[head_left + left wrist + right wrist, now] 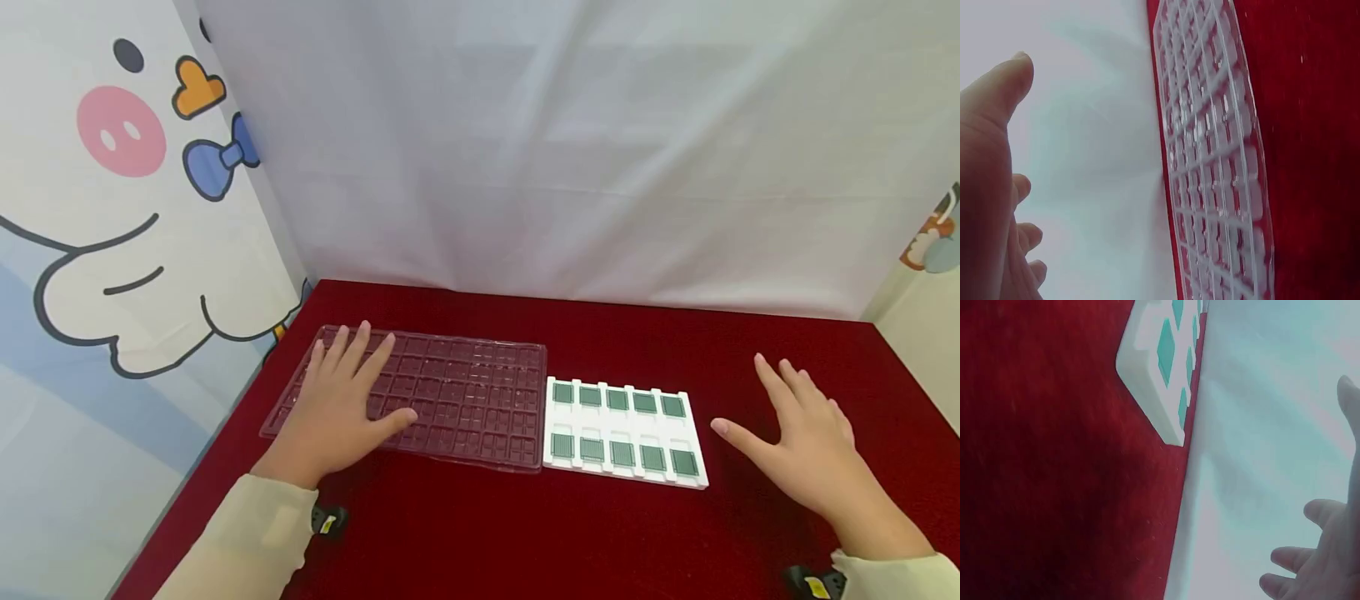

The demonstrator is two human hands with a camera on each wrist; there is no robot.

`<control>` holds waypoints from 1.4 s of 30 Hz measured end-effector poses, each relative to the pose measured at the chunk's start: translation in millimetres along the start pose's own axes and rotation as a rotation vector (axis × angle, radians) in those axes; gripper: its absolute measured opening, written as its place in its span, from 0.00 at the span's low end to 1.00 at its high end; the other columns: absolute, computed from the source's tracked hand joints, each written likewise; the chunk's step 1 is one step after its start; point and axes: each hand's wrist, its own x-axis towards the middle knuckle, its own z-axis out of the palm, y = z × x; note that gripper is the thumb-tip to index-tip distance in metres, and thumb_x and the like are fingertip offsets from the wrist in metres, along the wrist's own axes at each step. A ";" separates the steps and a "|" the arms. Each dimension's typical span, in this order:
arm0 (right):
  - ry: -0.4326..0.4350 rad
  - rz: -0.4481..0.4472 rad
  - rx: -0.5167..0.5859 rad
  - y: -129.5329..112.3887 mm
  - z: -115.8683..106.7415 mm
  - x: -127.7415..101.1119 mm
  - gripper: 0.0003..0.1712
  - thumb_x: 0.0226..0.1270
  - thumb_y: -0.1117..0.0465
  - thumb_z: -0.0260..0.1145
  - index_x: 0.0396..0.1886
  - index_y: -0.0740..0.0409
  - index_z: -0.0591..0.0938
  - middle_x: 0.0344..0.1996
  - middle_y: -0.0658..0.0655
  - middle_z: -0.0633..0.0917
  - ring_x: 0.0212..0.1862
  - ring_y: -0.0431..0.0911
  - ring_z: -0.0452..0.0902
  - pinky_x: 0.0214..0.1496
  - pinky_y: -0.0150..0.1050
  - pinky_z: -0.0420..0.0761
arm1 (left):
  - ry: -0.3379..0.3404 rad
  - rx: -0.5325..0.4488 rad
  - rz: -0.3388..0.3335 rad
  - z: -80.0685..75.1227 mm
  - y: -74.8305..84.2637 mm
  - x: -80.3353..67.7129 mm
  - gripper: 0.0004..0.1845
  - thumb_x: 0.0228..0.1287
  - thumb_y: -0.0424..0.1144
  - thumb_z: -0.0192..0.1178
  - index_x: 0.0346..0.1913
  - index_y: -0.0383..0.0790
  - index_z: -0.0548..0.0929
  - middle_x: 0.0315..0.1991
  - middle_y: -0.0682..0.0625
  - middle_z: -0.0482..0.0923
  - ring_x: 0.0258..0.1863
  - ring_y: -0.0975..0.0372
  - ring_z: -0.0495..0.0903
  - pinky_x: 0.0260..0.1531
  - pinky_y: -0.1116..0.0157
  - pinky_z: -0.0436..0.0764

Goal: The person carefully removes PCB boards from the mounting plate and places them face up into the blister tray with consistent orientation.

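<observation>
Okay, so both hands are up with fingers spread and nothing gripped in either one. The left hand (337,408) hovers over the left part of a clear plastic tray (472,400), a thin molded sheet, rectangular with rounded corners, pressed into a grid of shallow boxy pockets. It's glossy enough to throw little glints, and the red shows through it, though it goes more frosty-whitish in the left wrist view. Right next to it, basically edge to edge (can't tell if they actually touch), sits a white holder (622,425), a thick matte slab with notched long sides. It carries two rows of five flat green pieces (617,401), squarish, and the ones in the near row show fine parallel lines. The right hand (813,442) is in the air off the holder's right end, thumb out toward it, fingers apart and relaxed. Both trays lie flat on a deep red tabletop (600,542) with a slightly fuzzy, cloth-like look. Behind that hangs a pale, softly creased curtain (562,167), and the left side has a smooth printed sheet (120,250) with a chunky cartoon bird, orange beak and blue bow tie. Cream sleeves (247,533), too, a bit rumpled at the cuff.
</observation>
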 end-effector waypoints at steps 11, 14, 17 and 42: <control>-0.121 0.092 0.219 -9.8 15.2 -6.8 0.52 0.78 0.40 0.57 0.84 0.62 0.43 0.78 0.78 0.49 0.76 0.77 0.44 0.65 0.83 0.51 | -0.001 -0.104 0.060 16.5 30.9 3.7 0.53 0.64 0.71 0.59 0.84 0.47 0.54 0.84 0.42 0.41 0.82 0.45 0.38 0.77 0.40 0.35; -0.152 0.121 0.282 -13.2 19.1 -6.8 0.52 0.79 0.40 0.57 0.84 0.63 0.43 0.78 0.78 0.48 0.76 0.77 0.44 0.66 0.81 0.54 | -0.003 -0.133 0.079 19.6 40.7 5.7 0.52 0.65 0.71 0.57 0.84 0.47 0.54 0.84 0.43 0.41 0.82 0.46 0.38 0.78 0.42 0.36; -0.178 0.144 0.324 -16.9 23.4 -5.3 0.52 0.79 0.39 0.56 0.84 0.63 0.43 0.78 0.78 0.48 0.76 0.76 0.44 0.67 0.80 0.54 | -0.003 -0.163 0.098 21.0 48.9 7.3 0.52 0.65 0.71 0.57 0.83 0.47 0.55 0.83 0.43 0.43 0.82 0.46 0.40 0.78 0.43 0.38; -0.203 0.144 0.233 -19.2 45.6 4.2 0.48 0.74 0.43 0.65 0.78 0.71 0.61 0.70 0.78 0.67 0.67 0.72 0.65 0.66 0.73 0.68 | -0.108 -0.303 0.212 55.5 112.4 22.2 0.49 0.66 0.66 0.62 0.83 0.50 0.57 0.83 0.47 0.48 0.82 0.55 0.43 0.79 0.48 0.44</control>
